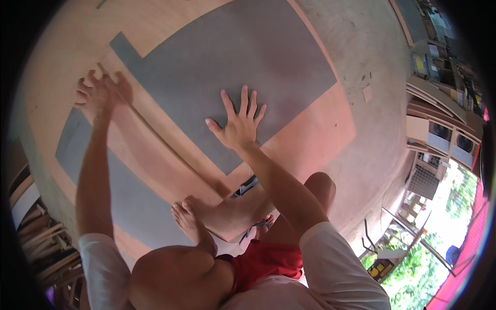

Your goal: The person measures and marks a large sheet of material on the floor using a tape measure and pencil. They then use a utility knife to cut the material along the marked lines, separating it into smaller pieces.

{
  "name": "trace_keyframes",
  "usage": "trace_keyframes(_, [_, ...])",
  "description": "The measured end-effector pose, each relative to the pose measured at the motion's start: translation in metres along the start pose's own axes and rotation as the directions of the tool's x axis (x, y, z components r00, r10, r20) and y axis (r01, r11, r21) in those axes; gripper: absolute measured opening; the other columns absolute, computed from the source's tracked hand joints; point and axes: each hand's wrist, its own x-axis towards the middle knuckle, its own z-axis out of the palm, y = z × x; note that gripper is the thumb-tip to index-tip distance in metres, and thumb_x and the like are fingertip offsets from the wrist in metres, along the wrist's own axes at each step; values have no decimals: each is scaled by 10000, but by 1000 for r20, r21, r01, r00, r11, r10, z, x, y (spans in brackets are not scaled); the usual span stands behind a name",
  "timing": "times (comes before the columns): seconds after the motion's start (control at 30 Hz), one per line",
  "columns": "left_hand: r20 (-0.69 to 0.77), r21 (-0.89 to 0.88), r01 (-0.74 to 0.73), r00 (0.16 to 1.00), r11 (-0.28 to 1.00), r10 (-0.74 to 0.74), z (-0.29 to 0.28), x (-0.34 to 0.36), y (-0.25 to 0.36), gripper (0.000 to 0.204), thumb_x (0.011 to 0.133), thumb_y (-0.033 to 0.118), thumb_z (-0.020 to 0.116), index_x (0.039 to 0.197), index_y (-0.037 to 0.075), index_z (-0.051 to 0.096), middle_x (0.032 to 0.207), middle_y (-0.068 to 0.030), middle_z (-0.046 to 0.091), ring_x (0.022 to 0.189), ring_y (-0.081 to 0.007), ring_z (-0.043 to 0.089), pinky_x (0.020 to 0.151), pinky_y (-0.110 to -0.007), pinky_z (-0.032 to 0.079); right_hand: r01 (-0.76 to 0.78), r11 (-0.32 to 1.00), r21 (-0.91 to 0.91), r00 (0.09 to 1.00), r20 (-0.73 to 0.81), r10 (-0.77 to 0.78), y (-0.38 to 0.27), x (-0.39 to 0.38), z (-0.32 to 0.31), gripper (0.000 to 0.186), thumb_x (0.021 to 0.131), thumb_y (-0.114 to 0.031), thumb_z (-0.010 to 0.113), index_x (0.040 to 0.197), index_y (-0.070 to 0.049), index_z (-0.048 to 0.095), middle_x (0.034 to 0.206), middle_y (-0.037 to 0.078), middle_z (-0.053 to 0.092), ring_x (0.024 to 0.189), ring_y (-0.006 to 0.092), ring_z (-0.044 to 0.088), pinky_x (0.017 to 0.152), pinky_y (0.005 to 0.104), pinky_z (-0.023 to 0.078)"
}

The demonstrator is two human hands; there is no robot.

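My left hand (95, 95) reaches to the far end of a long, pale wooden board (160, 165), its fingers bent over that end. The board lies at a slant over the sheet, with a thin raised edge along its right side. My right hand (238, 124) lies flat with its fingers spread on a dark grey panel (232, 51) on the pale plywood sheet (310, 129). Another grey area (139, 206) shows left of the board. Near my right knee is a small dark and silver thing (245, 187), partly hidden, whose kind I cannot make out.
My bare foot (188, 222) stands by the board's near end. Wood offcuts (49, 248) are piled at the lower left. Stacked panels and wooden boxes (439, 129) line the right side. Concrete floor (361, 51) borders the sheet, with a small scrap (367, 93) on it.
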Motion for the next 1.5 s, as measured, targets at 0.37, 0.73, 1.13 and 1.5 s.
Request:
trace_keyframes(0.37, [156, -128, 229, 965, 965, -209, -201, -390, -77, 525, 981, 442, 674, 1347, 85, 557, 1461, -219, 409, 1323, -452, 411, 1121, -600, 331, 100, 995, -10, 994, -32, -100, 1, -24, -6, 914, 957, -663, 577, 1653, -137, 305, 1709, 293, 135, 1563, 517, 115, 1169, 790, 95])
trace_keyframes(0.73, [270, 216, 914, 281, 343, -921, -344, -726, -59, 459, 986, 378, 676, 1305, 56, 609, 1343, -188, 583, 1270, -364, 550, 1073, -499, 455, 361, 899, 246, 911, 112, -397, -80, -213, 24, 1065, 855, -566, 744, 1626, -17, 255, 1498, 431, 343, 1411, 557, 349, 1117, 671, 323])
trace_keyframes(1.13, [-505, -254, 894, 204, 370, -839, -612, -805, -172, 382, 1052, 309, 633, 1171, -53, 668, 1038, -183, 715, 990, -294, 658, 937, -423, 517, 178, 974, 142, 865, 449, -223, -85, -231, -15, 1133, 855, -539, 784, 1596, 105, 218, 1481, 262, 361, 1403, 418, 352, 1128, 512, 369])
trace_keyframes(1.5, [526, -268, 728, 659, 631, -537, -282, -436, 2, 783, 892, 516, 741, 1293, -138, 585, 1388, -365, 527, 1347, -516, 476, 1168, -515, 393, 76, 924, 374, 877, 415, -240, -71, -206, -5, 934, 841, -458, 801, 1354, 224, 422, 1412, 304, 335, 1353, 443, 349, 1043, 545, 452])
